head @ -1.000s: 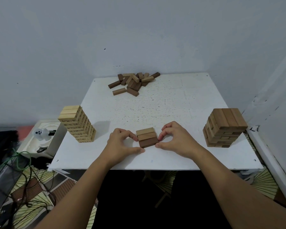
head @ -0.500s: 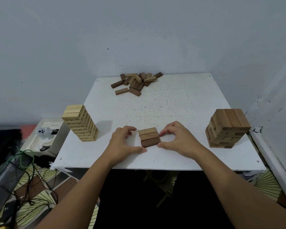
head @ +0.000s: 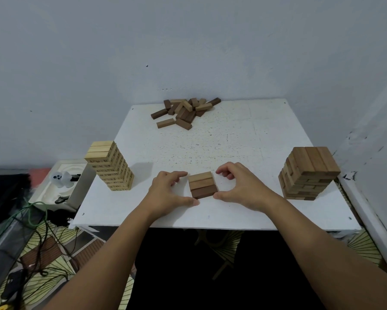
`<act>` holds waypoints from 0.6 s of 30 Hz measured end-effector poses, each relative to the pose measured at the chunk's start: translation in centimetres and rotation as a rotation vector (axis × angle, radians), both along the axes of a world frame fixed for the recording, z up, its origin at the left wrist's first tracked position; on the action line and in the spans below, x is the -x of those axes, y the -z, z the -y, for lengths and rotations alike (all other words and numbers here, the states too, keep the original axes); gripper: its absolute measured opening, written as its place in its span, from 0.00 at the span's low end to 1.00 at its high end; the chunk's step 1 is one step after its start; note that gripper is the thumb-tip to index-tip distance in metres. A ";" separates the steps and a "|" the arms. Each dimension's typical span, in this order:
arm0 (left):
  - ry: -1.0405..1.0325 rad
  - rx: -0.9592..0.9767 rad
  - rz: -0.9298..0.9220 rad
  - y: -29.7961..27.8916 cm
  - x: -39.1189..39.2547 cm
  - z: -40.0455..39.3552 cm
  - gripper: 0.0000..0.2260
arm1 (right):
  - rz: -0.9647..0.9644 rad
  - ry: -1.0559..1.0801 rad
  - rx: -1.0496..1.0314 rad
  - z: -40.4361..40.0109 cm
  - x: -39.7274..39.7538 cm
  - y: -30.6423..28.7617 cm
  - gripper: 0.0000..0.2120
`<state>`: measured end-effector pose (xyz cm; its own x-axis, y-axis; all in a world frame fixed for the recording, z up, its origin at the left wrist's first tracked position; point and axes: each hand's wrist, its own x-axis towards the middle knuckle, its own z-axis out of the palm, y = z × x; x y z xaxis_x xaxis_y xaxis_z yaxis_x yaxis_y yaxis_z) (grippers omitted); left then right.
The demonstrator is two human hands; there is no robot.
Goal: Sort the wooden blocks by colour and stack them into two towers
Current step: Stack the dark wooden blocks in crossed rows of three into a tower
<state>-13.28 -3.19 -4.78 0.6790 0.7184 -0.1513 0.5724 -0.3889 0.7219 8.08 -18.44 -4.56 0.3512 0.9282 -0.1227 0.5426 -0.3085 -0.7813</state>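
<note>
A white desk (head: 244,139) stands in the corner of grey walls, and on it the pale tower (head: 110,164) rises near the left edge while the darker brown tower (head: 309,173) stands near the right edge, both as they stood a second ago. A loose heap of blocks (head: 184,110), mixed pale and dark, lies at the far edge of the desk, untouched. At the near middle sits a small row of three blocks (head: 202,185) laid side by side (two lighter ones behind, one dark one nearest the person), flat on the desk. The left hand (head: 168,193) rests beside the row on its left, thumb stretched along the desk up to the near corner of the dark block; its fingers (head: 177,175) are loosely curled and now stand apart from the row, where before they reached closer to its far end. The right hand (head: 239,186) mirrors it on the right, thumb tip at the dark block's right end, fingers curled and lifted just clear of the blocks, gripping nothing. Off the desk to the left a white box (head: 60,186) sits on the floor among cables (head: 38,229).
</note>
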 end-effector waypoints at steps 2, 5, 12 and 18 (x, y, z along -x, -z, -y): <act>0.013 0.006 -0.020 -0.1 -0.1 -0.2 0.38 | 0.043 -0.051 0.075 -0.5 -0.4 -0.5 0.35; 0.025 0.004 -0.030 -0.2 -0.1 -0.4 0.34 | 0.126 -0.110 0.223 -2.0 -0.9 -1.1 0.40; 0.044 0.025 -0.012 -1.3 -0.4 -0.4 0.30 | 0.426 -0.212 0.250 -3.5 -0.5 -2.5 0.30; 0.053 -0.052 0.104 -4.2 -0.7 -0.5 0.29 | 0.621 -0.177 0.086 -3.0 -0.2 -5.8 0.30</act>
